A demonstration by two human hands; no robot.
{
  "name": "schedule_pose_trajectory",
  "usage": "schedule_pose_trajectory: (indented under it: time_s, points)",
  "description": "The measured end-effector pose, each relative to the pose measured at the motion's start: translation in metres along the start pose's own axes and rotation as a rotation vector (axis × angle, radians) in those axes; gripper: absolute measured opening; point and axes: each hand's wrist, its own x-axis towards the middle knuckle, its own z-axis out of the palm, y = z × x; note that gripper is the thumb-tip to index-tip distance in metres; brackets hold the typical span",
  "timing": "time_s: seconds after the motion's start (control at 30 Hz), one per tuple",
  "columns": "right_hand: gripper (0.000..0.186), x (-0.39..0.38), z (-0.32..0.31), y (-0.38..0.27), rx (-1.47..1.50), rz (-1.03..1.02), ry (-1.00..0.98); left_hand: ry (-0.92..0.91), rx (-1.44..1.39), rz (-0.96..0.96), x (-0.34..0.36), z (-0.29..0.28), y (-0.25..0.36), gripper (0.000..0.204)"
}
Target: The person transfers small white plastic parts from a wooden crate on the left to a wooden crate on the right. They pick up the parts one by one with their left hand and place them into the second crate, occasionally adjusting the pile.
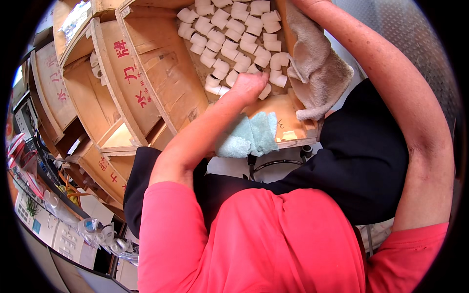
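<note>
Rows of white plastic elbow fittings (220,36) lie in a wooden box (276,110) in front of me. My left hand (250,85) is down among the lower fittings, its fingers curled in; what they hold is hidden. My right hand (305,5) is at the top edge of the picture by the box's right side, fingers out of sight. A beige towel (317,83) drapes over that side. A folded pale blue cloth (246,136) lies on the box's near edge, under my left forearm.
More wooden boxes (132,88) with red markings stand stacked at the left. Farther left are a rack with plastic-wrapped items (100,232) and other clutter. A textured grey metal surface (415,34) is at the upper right. My dark-trousered legs (356,171) flank the box's near end.
</note>
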Motion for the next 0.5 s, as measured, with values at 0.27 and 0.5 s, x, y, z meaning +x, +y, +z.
schedule_pose_trajectory:
  time_s: [0.27, 0.5]
  points:
    - [0.078, -0.002, 0.002, 0.003, 0.009, -0.018, 0.025, -0.086, -0.176, -0.27, -0.029, -0.01, -0.029, 0.012]
    - [0.078, -0.001, 0.0, 0.002, 0.021, -0.028, 0.03, -0.035, -0.229, -0.358, -0.026, 0.012, -0.025, 0.015]
